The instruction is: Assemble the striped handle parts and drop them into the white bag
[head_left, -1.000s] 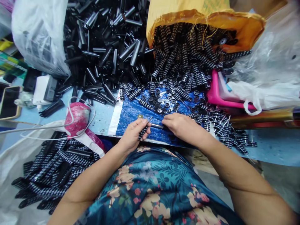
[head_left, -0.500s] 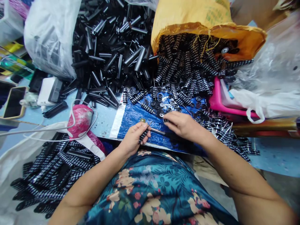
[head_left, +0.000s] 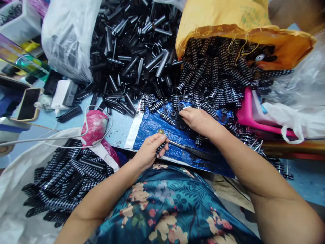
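Left fingers point(head_left: 156, 138) pinch a half-hidden checkered piece point(head_left: 160, 148); I cannot tell whether right fingers point(head_left: 186, 113) grip anything.

Rod point(head_left: 177, 144): shiny metal. Black tubes point(head_left: 162, 63): smooth, glossy. Blue sheet point(head_left: 149, 128): crinkled, glossy plastic.

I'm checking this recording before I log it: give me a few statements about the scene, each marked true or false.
1. The left hand holds a small patterned piece. True.
2. Both hands grip that piece. False: the right hand is apart from it, near small black discs.
3. More patterned pieces spill from the open yellow sack. True.
4. The person's clothing is plain. False: the garment has a floral print.
5. In the picture, the phone lies left of the white block. True.
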Demonstrator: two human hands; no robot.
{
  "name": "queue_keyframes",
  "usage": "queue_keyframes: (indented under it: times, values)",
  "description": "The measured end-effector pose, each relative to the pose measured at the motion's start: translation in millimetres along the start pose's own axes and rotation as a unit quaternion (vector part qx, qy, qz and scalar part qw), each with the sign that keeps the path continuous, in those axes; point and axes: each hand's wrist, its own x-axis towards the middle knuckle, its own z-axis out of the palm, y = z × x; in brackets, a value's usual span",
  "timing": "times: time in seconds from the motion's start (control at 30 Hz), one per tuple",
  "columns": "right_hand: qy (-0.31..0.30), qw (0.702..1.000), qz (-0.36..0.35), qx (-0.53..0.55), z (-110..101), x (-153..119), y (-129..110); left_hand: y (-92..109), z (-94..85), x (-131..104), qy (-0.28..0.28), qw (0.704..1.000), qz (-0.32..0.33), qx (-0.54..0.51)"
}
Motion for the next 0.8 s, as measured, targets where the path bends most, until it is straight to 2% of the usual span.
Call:
queue_keyframes:
  times: [0.07,0.13,0.2,0.3,0.37,0.43,0.5,0.6,0.67,0.8]
  values:
    - [0.051,0.996,0.0,0.075,1,-6,3,1,-0.6,1,-0.002,1.0,0.003,0.002]
    - [0.117,0.965,0.006,0.235,1,-17,0,4,0.3,2,-0.003,1.0,0.011,0.005]
    - [0.139,0.888,0.03,0.437,-1,-31,-9,5,3.1,3,-0.012,1.0,0.025,0.012]
    - [0.103,0.751,0.079,0.647,-3,-48,-31,7,10.4,5,-0.041,0.998,0.049,0.024]
    - [0.091,0.693,0.09,0.709,-2,-54,-42,6,15.4,5,-0.057,0.996,0.057,0.027]
    - [0.089,0.664,0.089,0.737,1,-57,-48,4,18.5,5,-0.064,0.996,0.059,0.03]
    - [0.091,0.66,0.088,0.741,4,-58,-49,2,19.0,4,-0.067,0.995,0.058,0.036]
    - [0.087,0.68,0.081,0.723,5,-61,-47,-1,16.5,2,-0.071,0.995,0.056,0.042]
    - [0.09,0.706,0.071,0.699,2,-63,-45,-2,14.2,1,-0.074,0.995,0.051,0.046]
    - [0.077,0.786,0.007,0.614,-8,-66,-40,-2,11.0,0,-0.091,0.992,0.031,0.084]
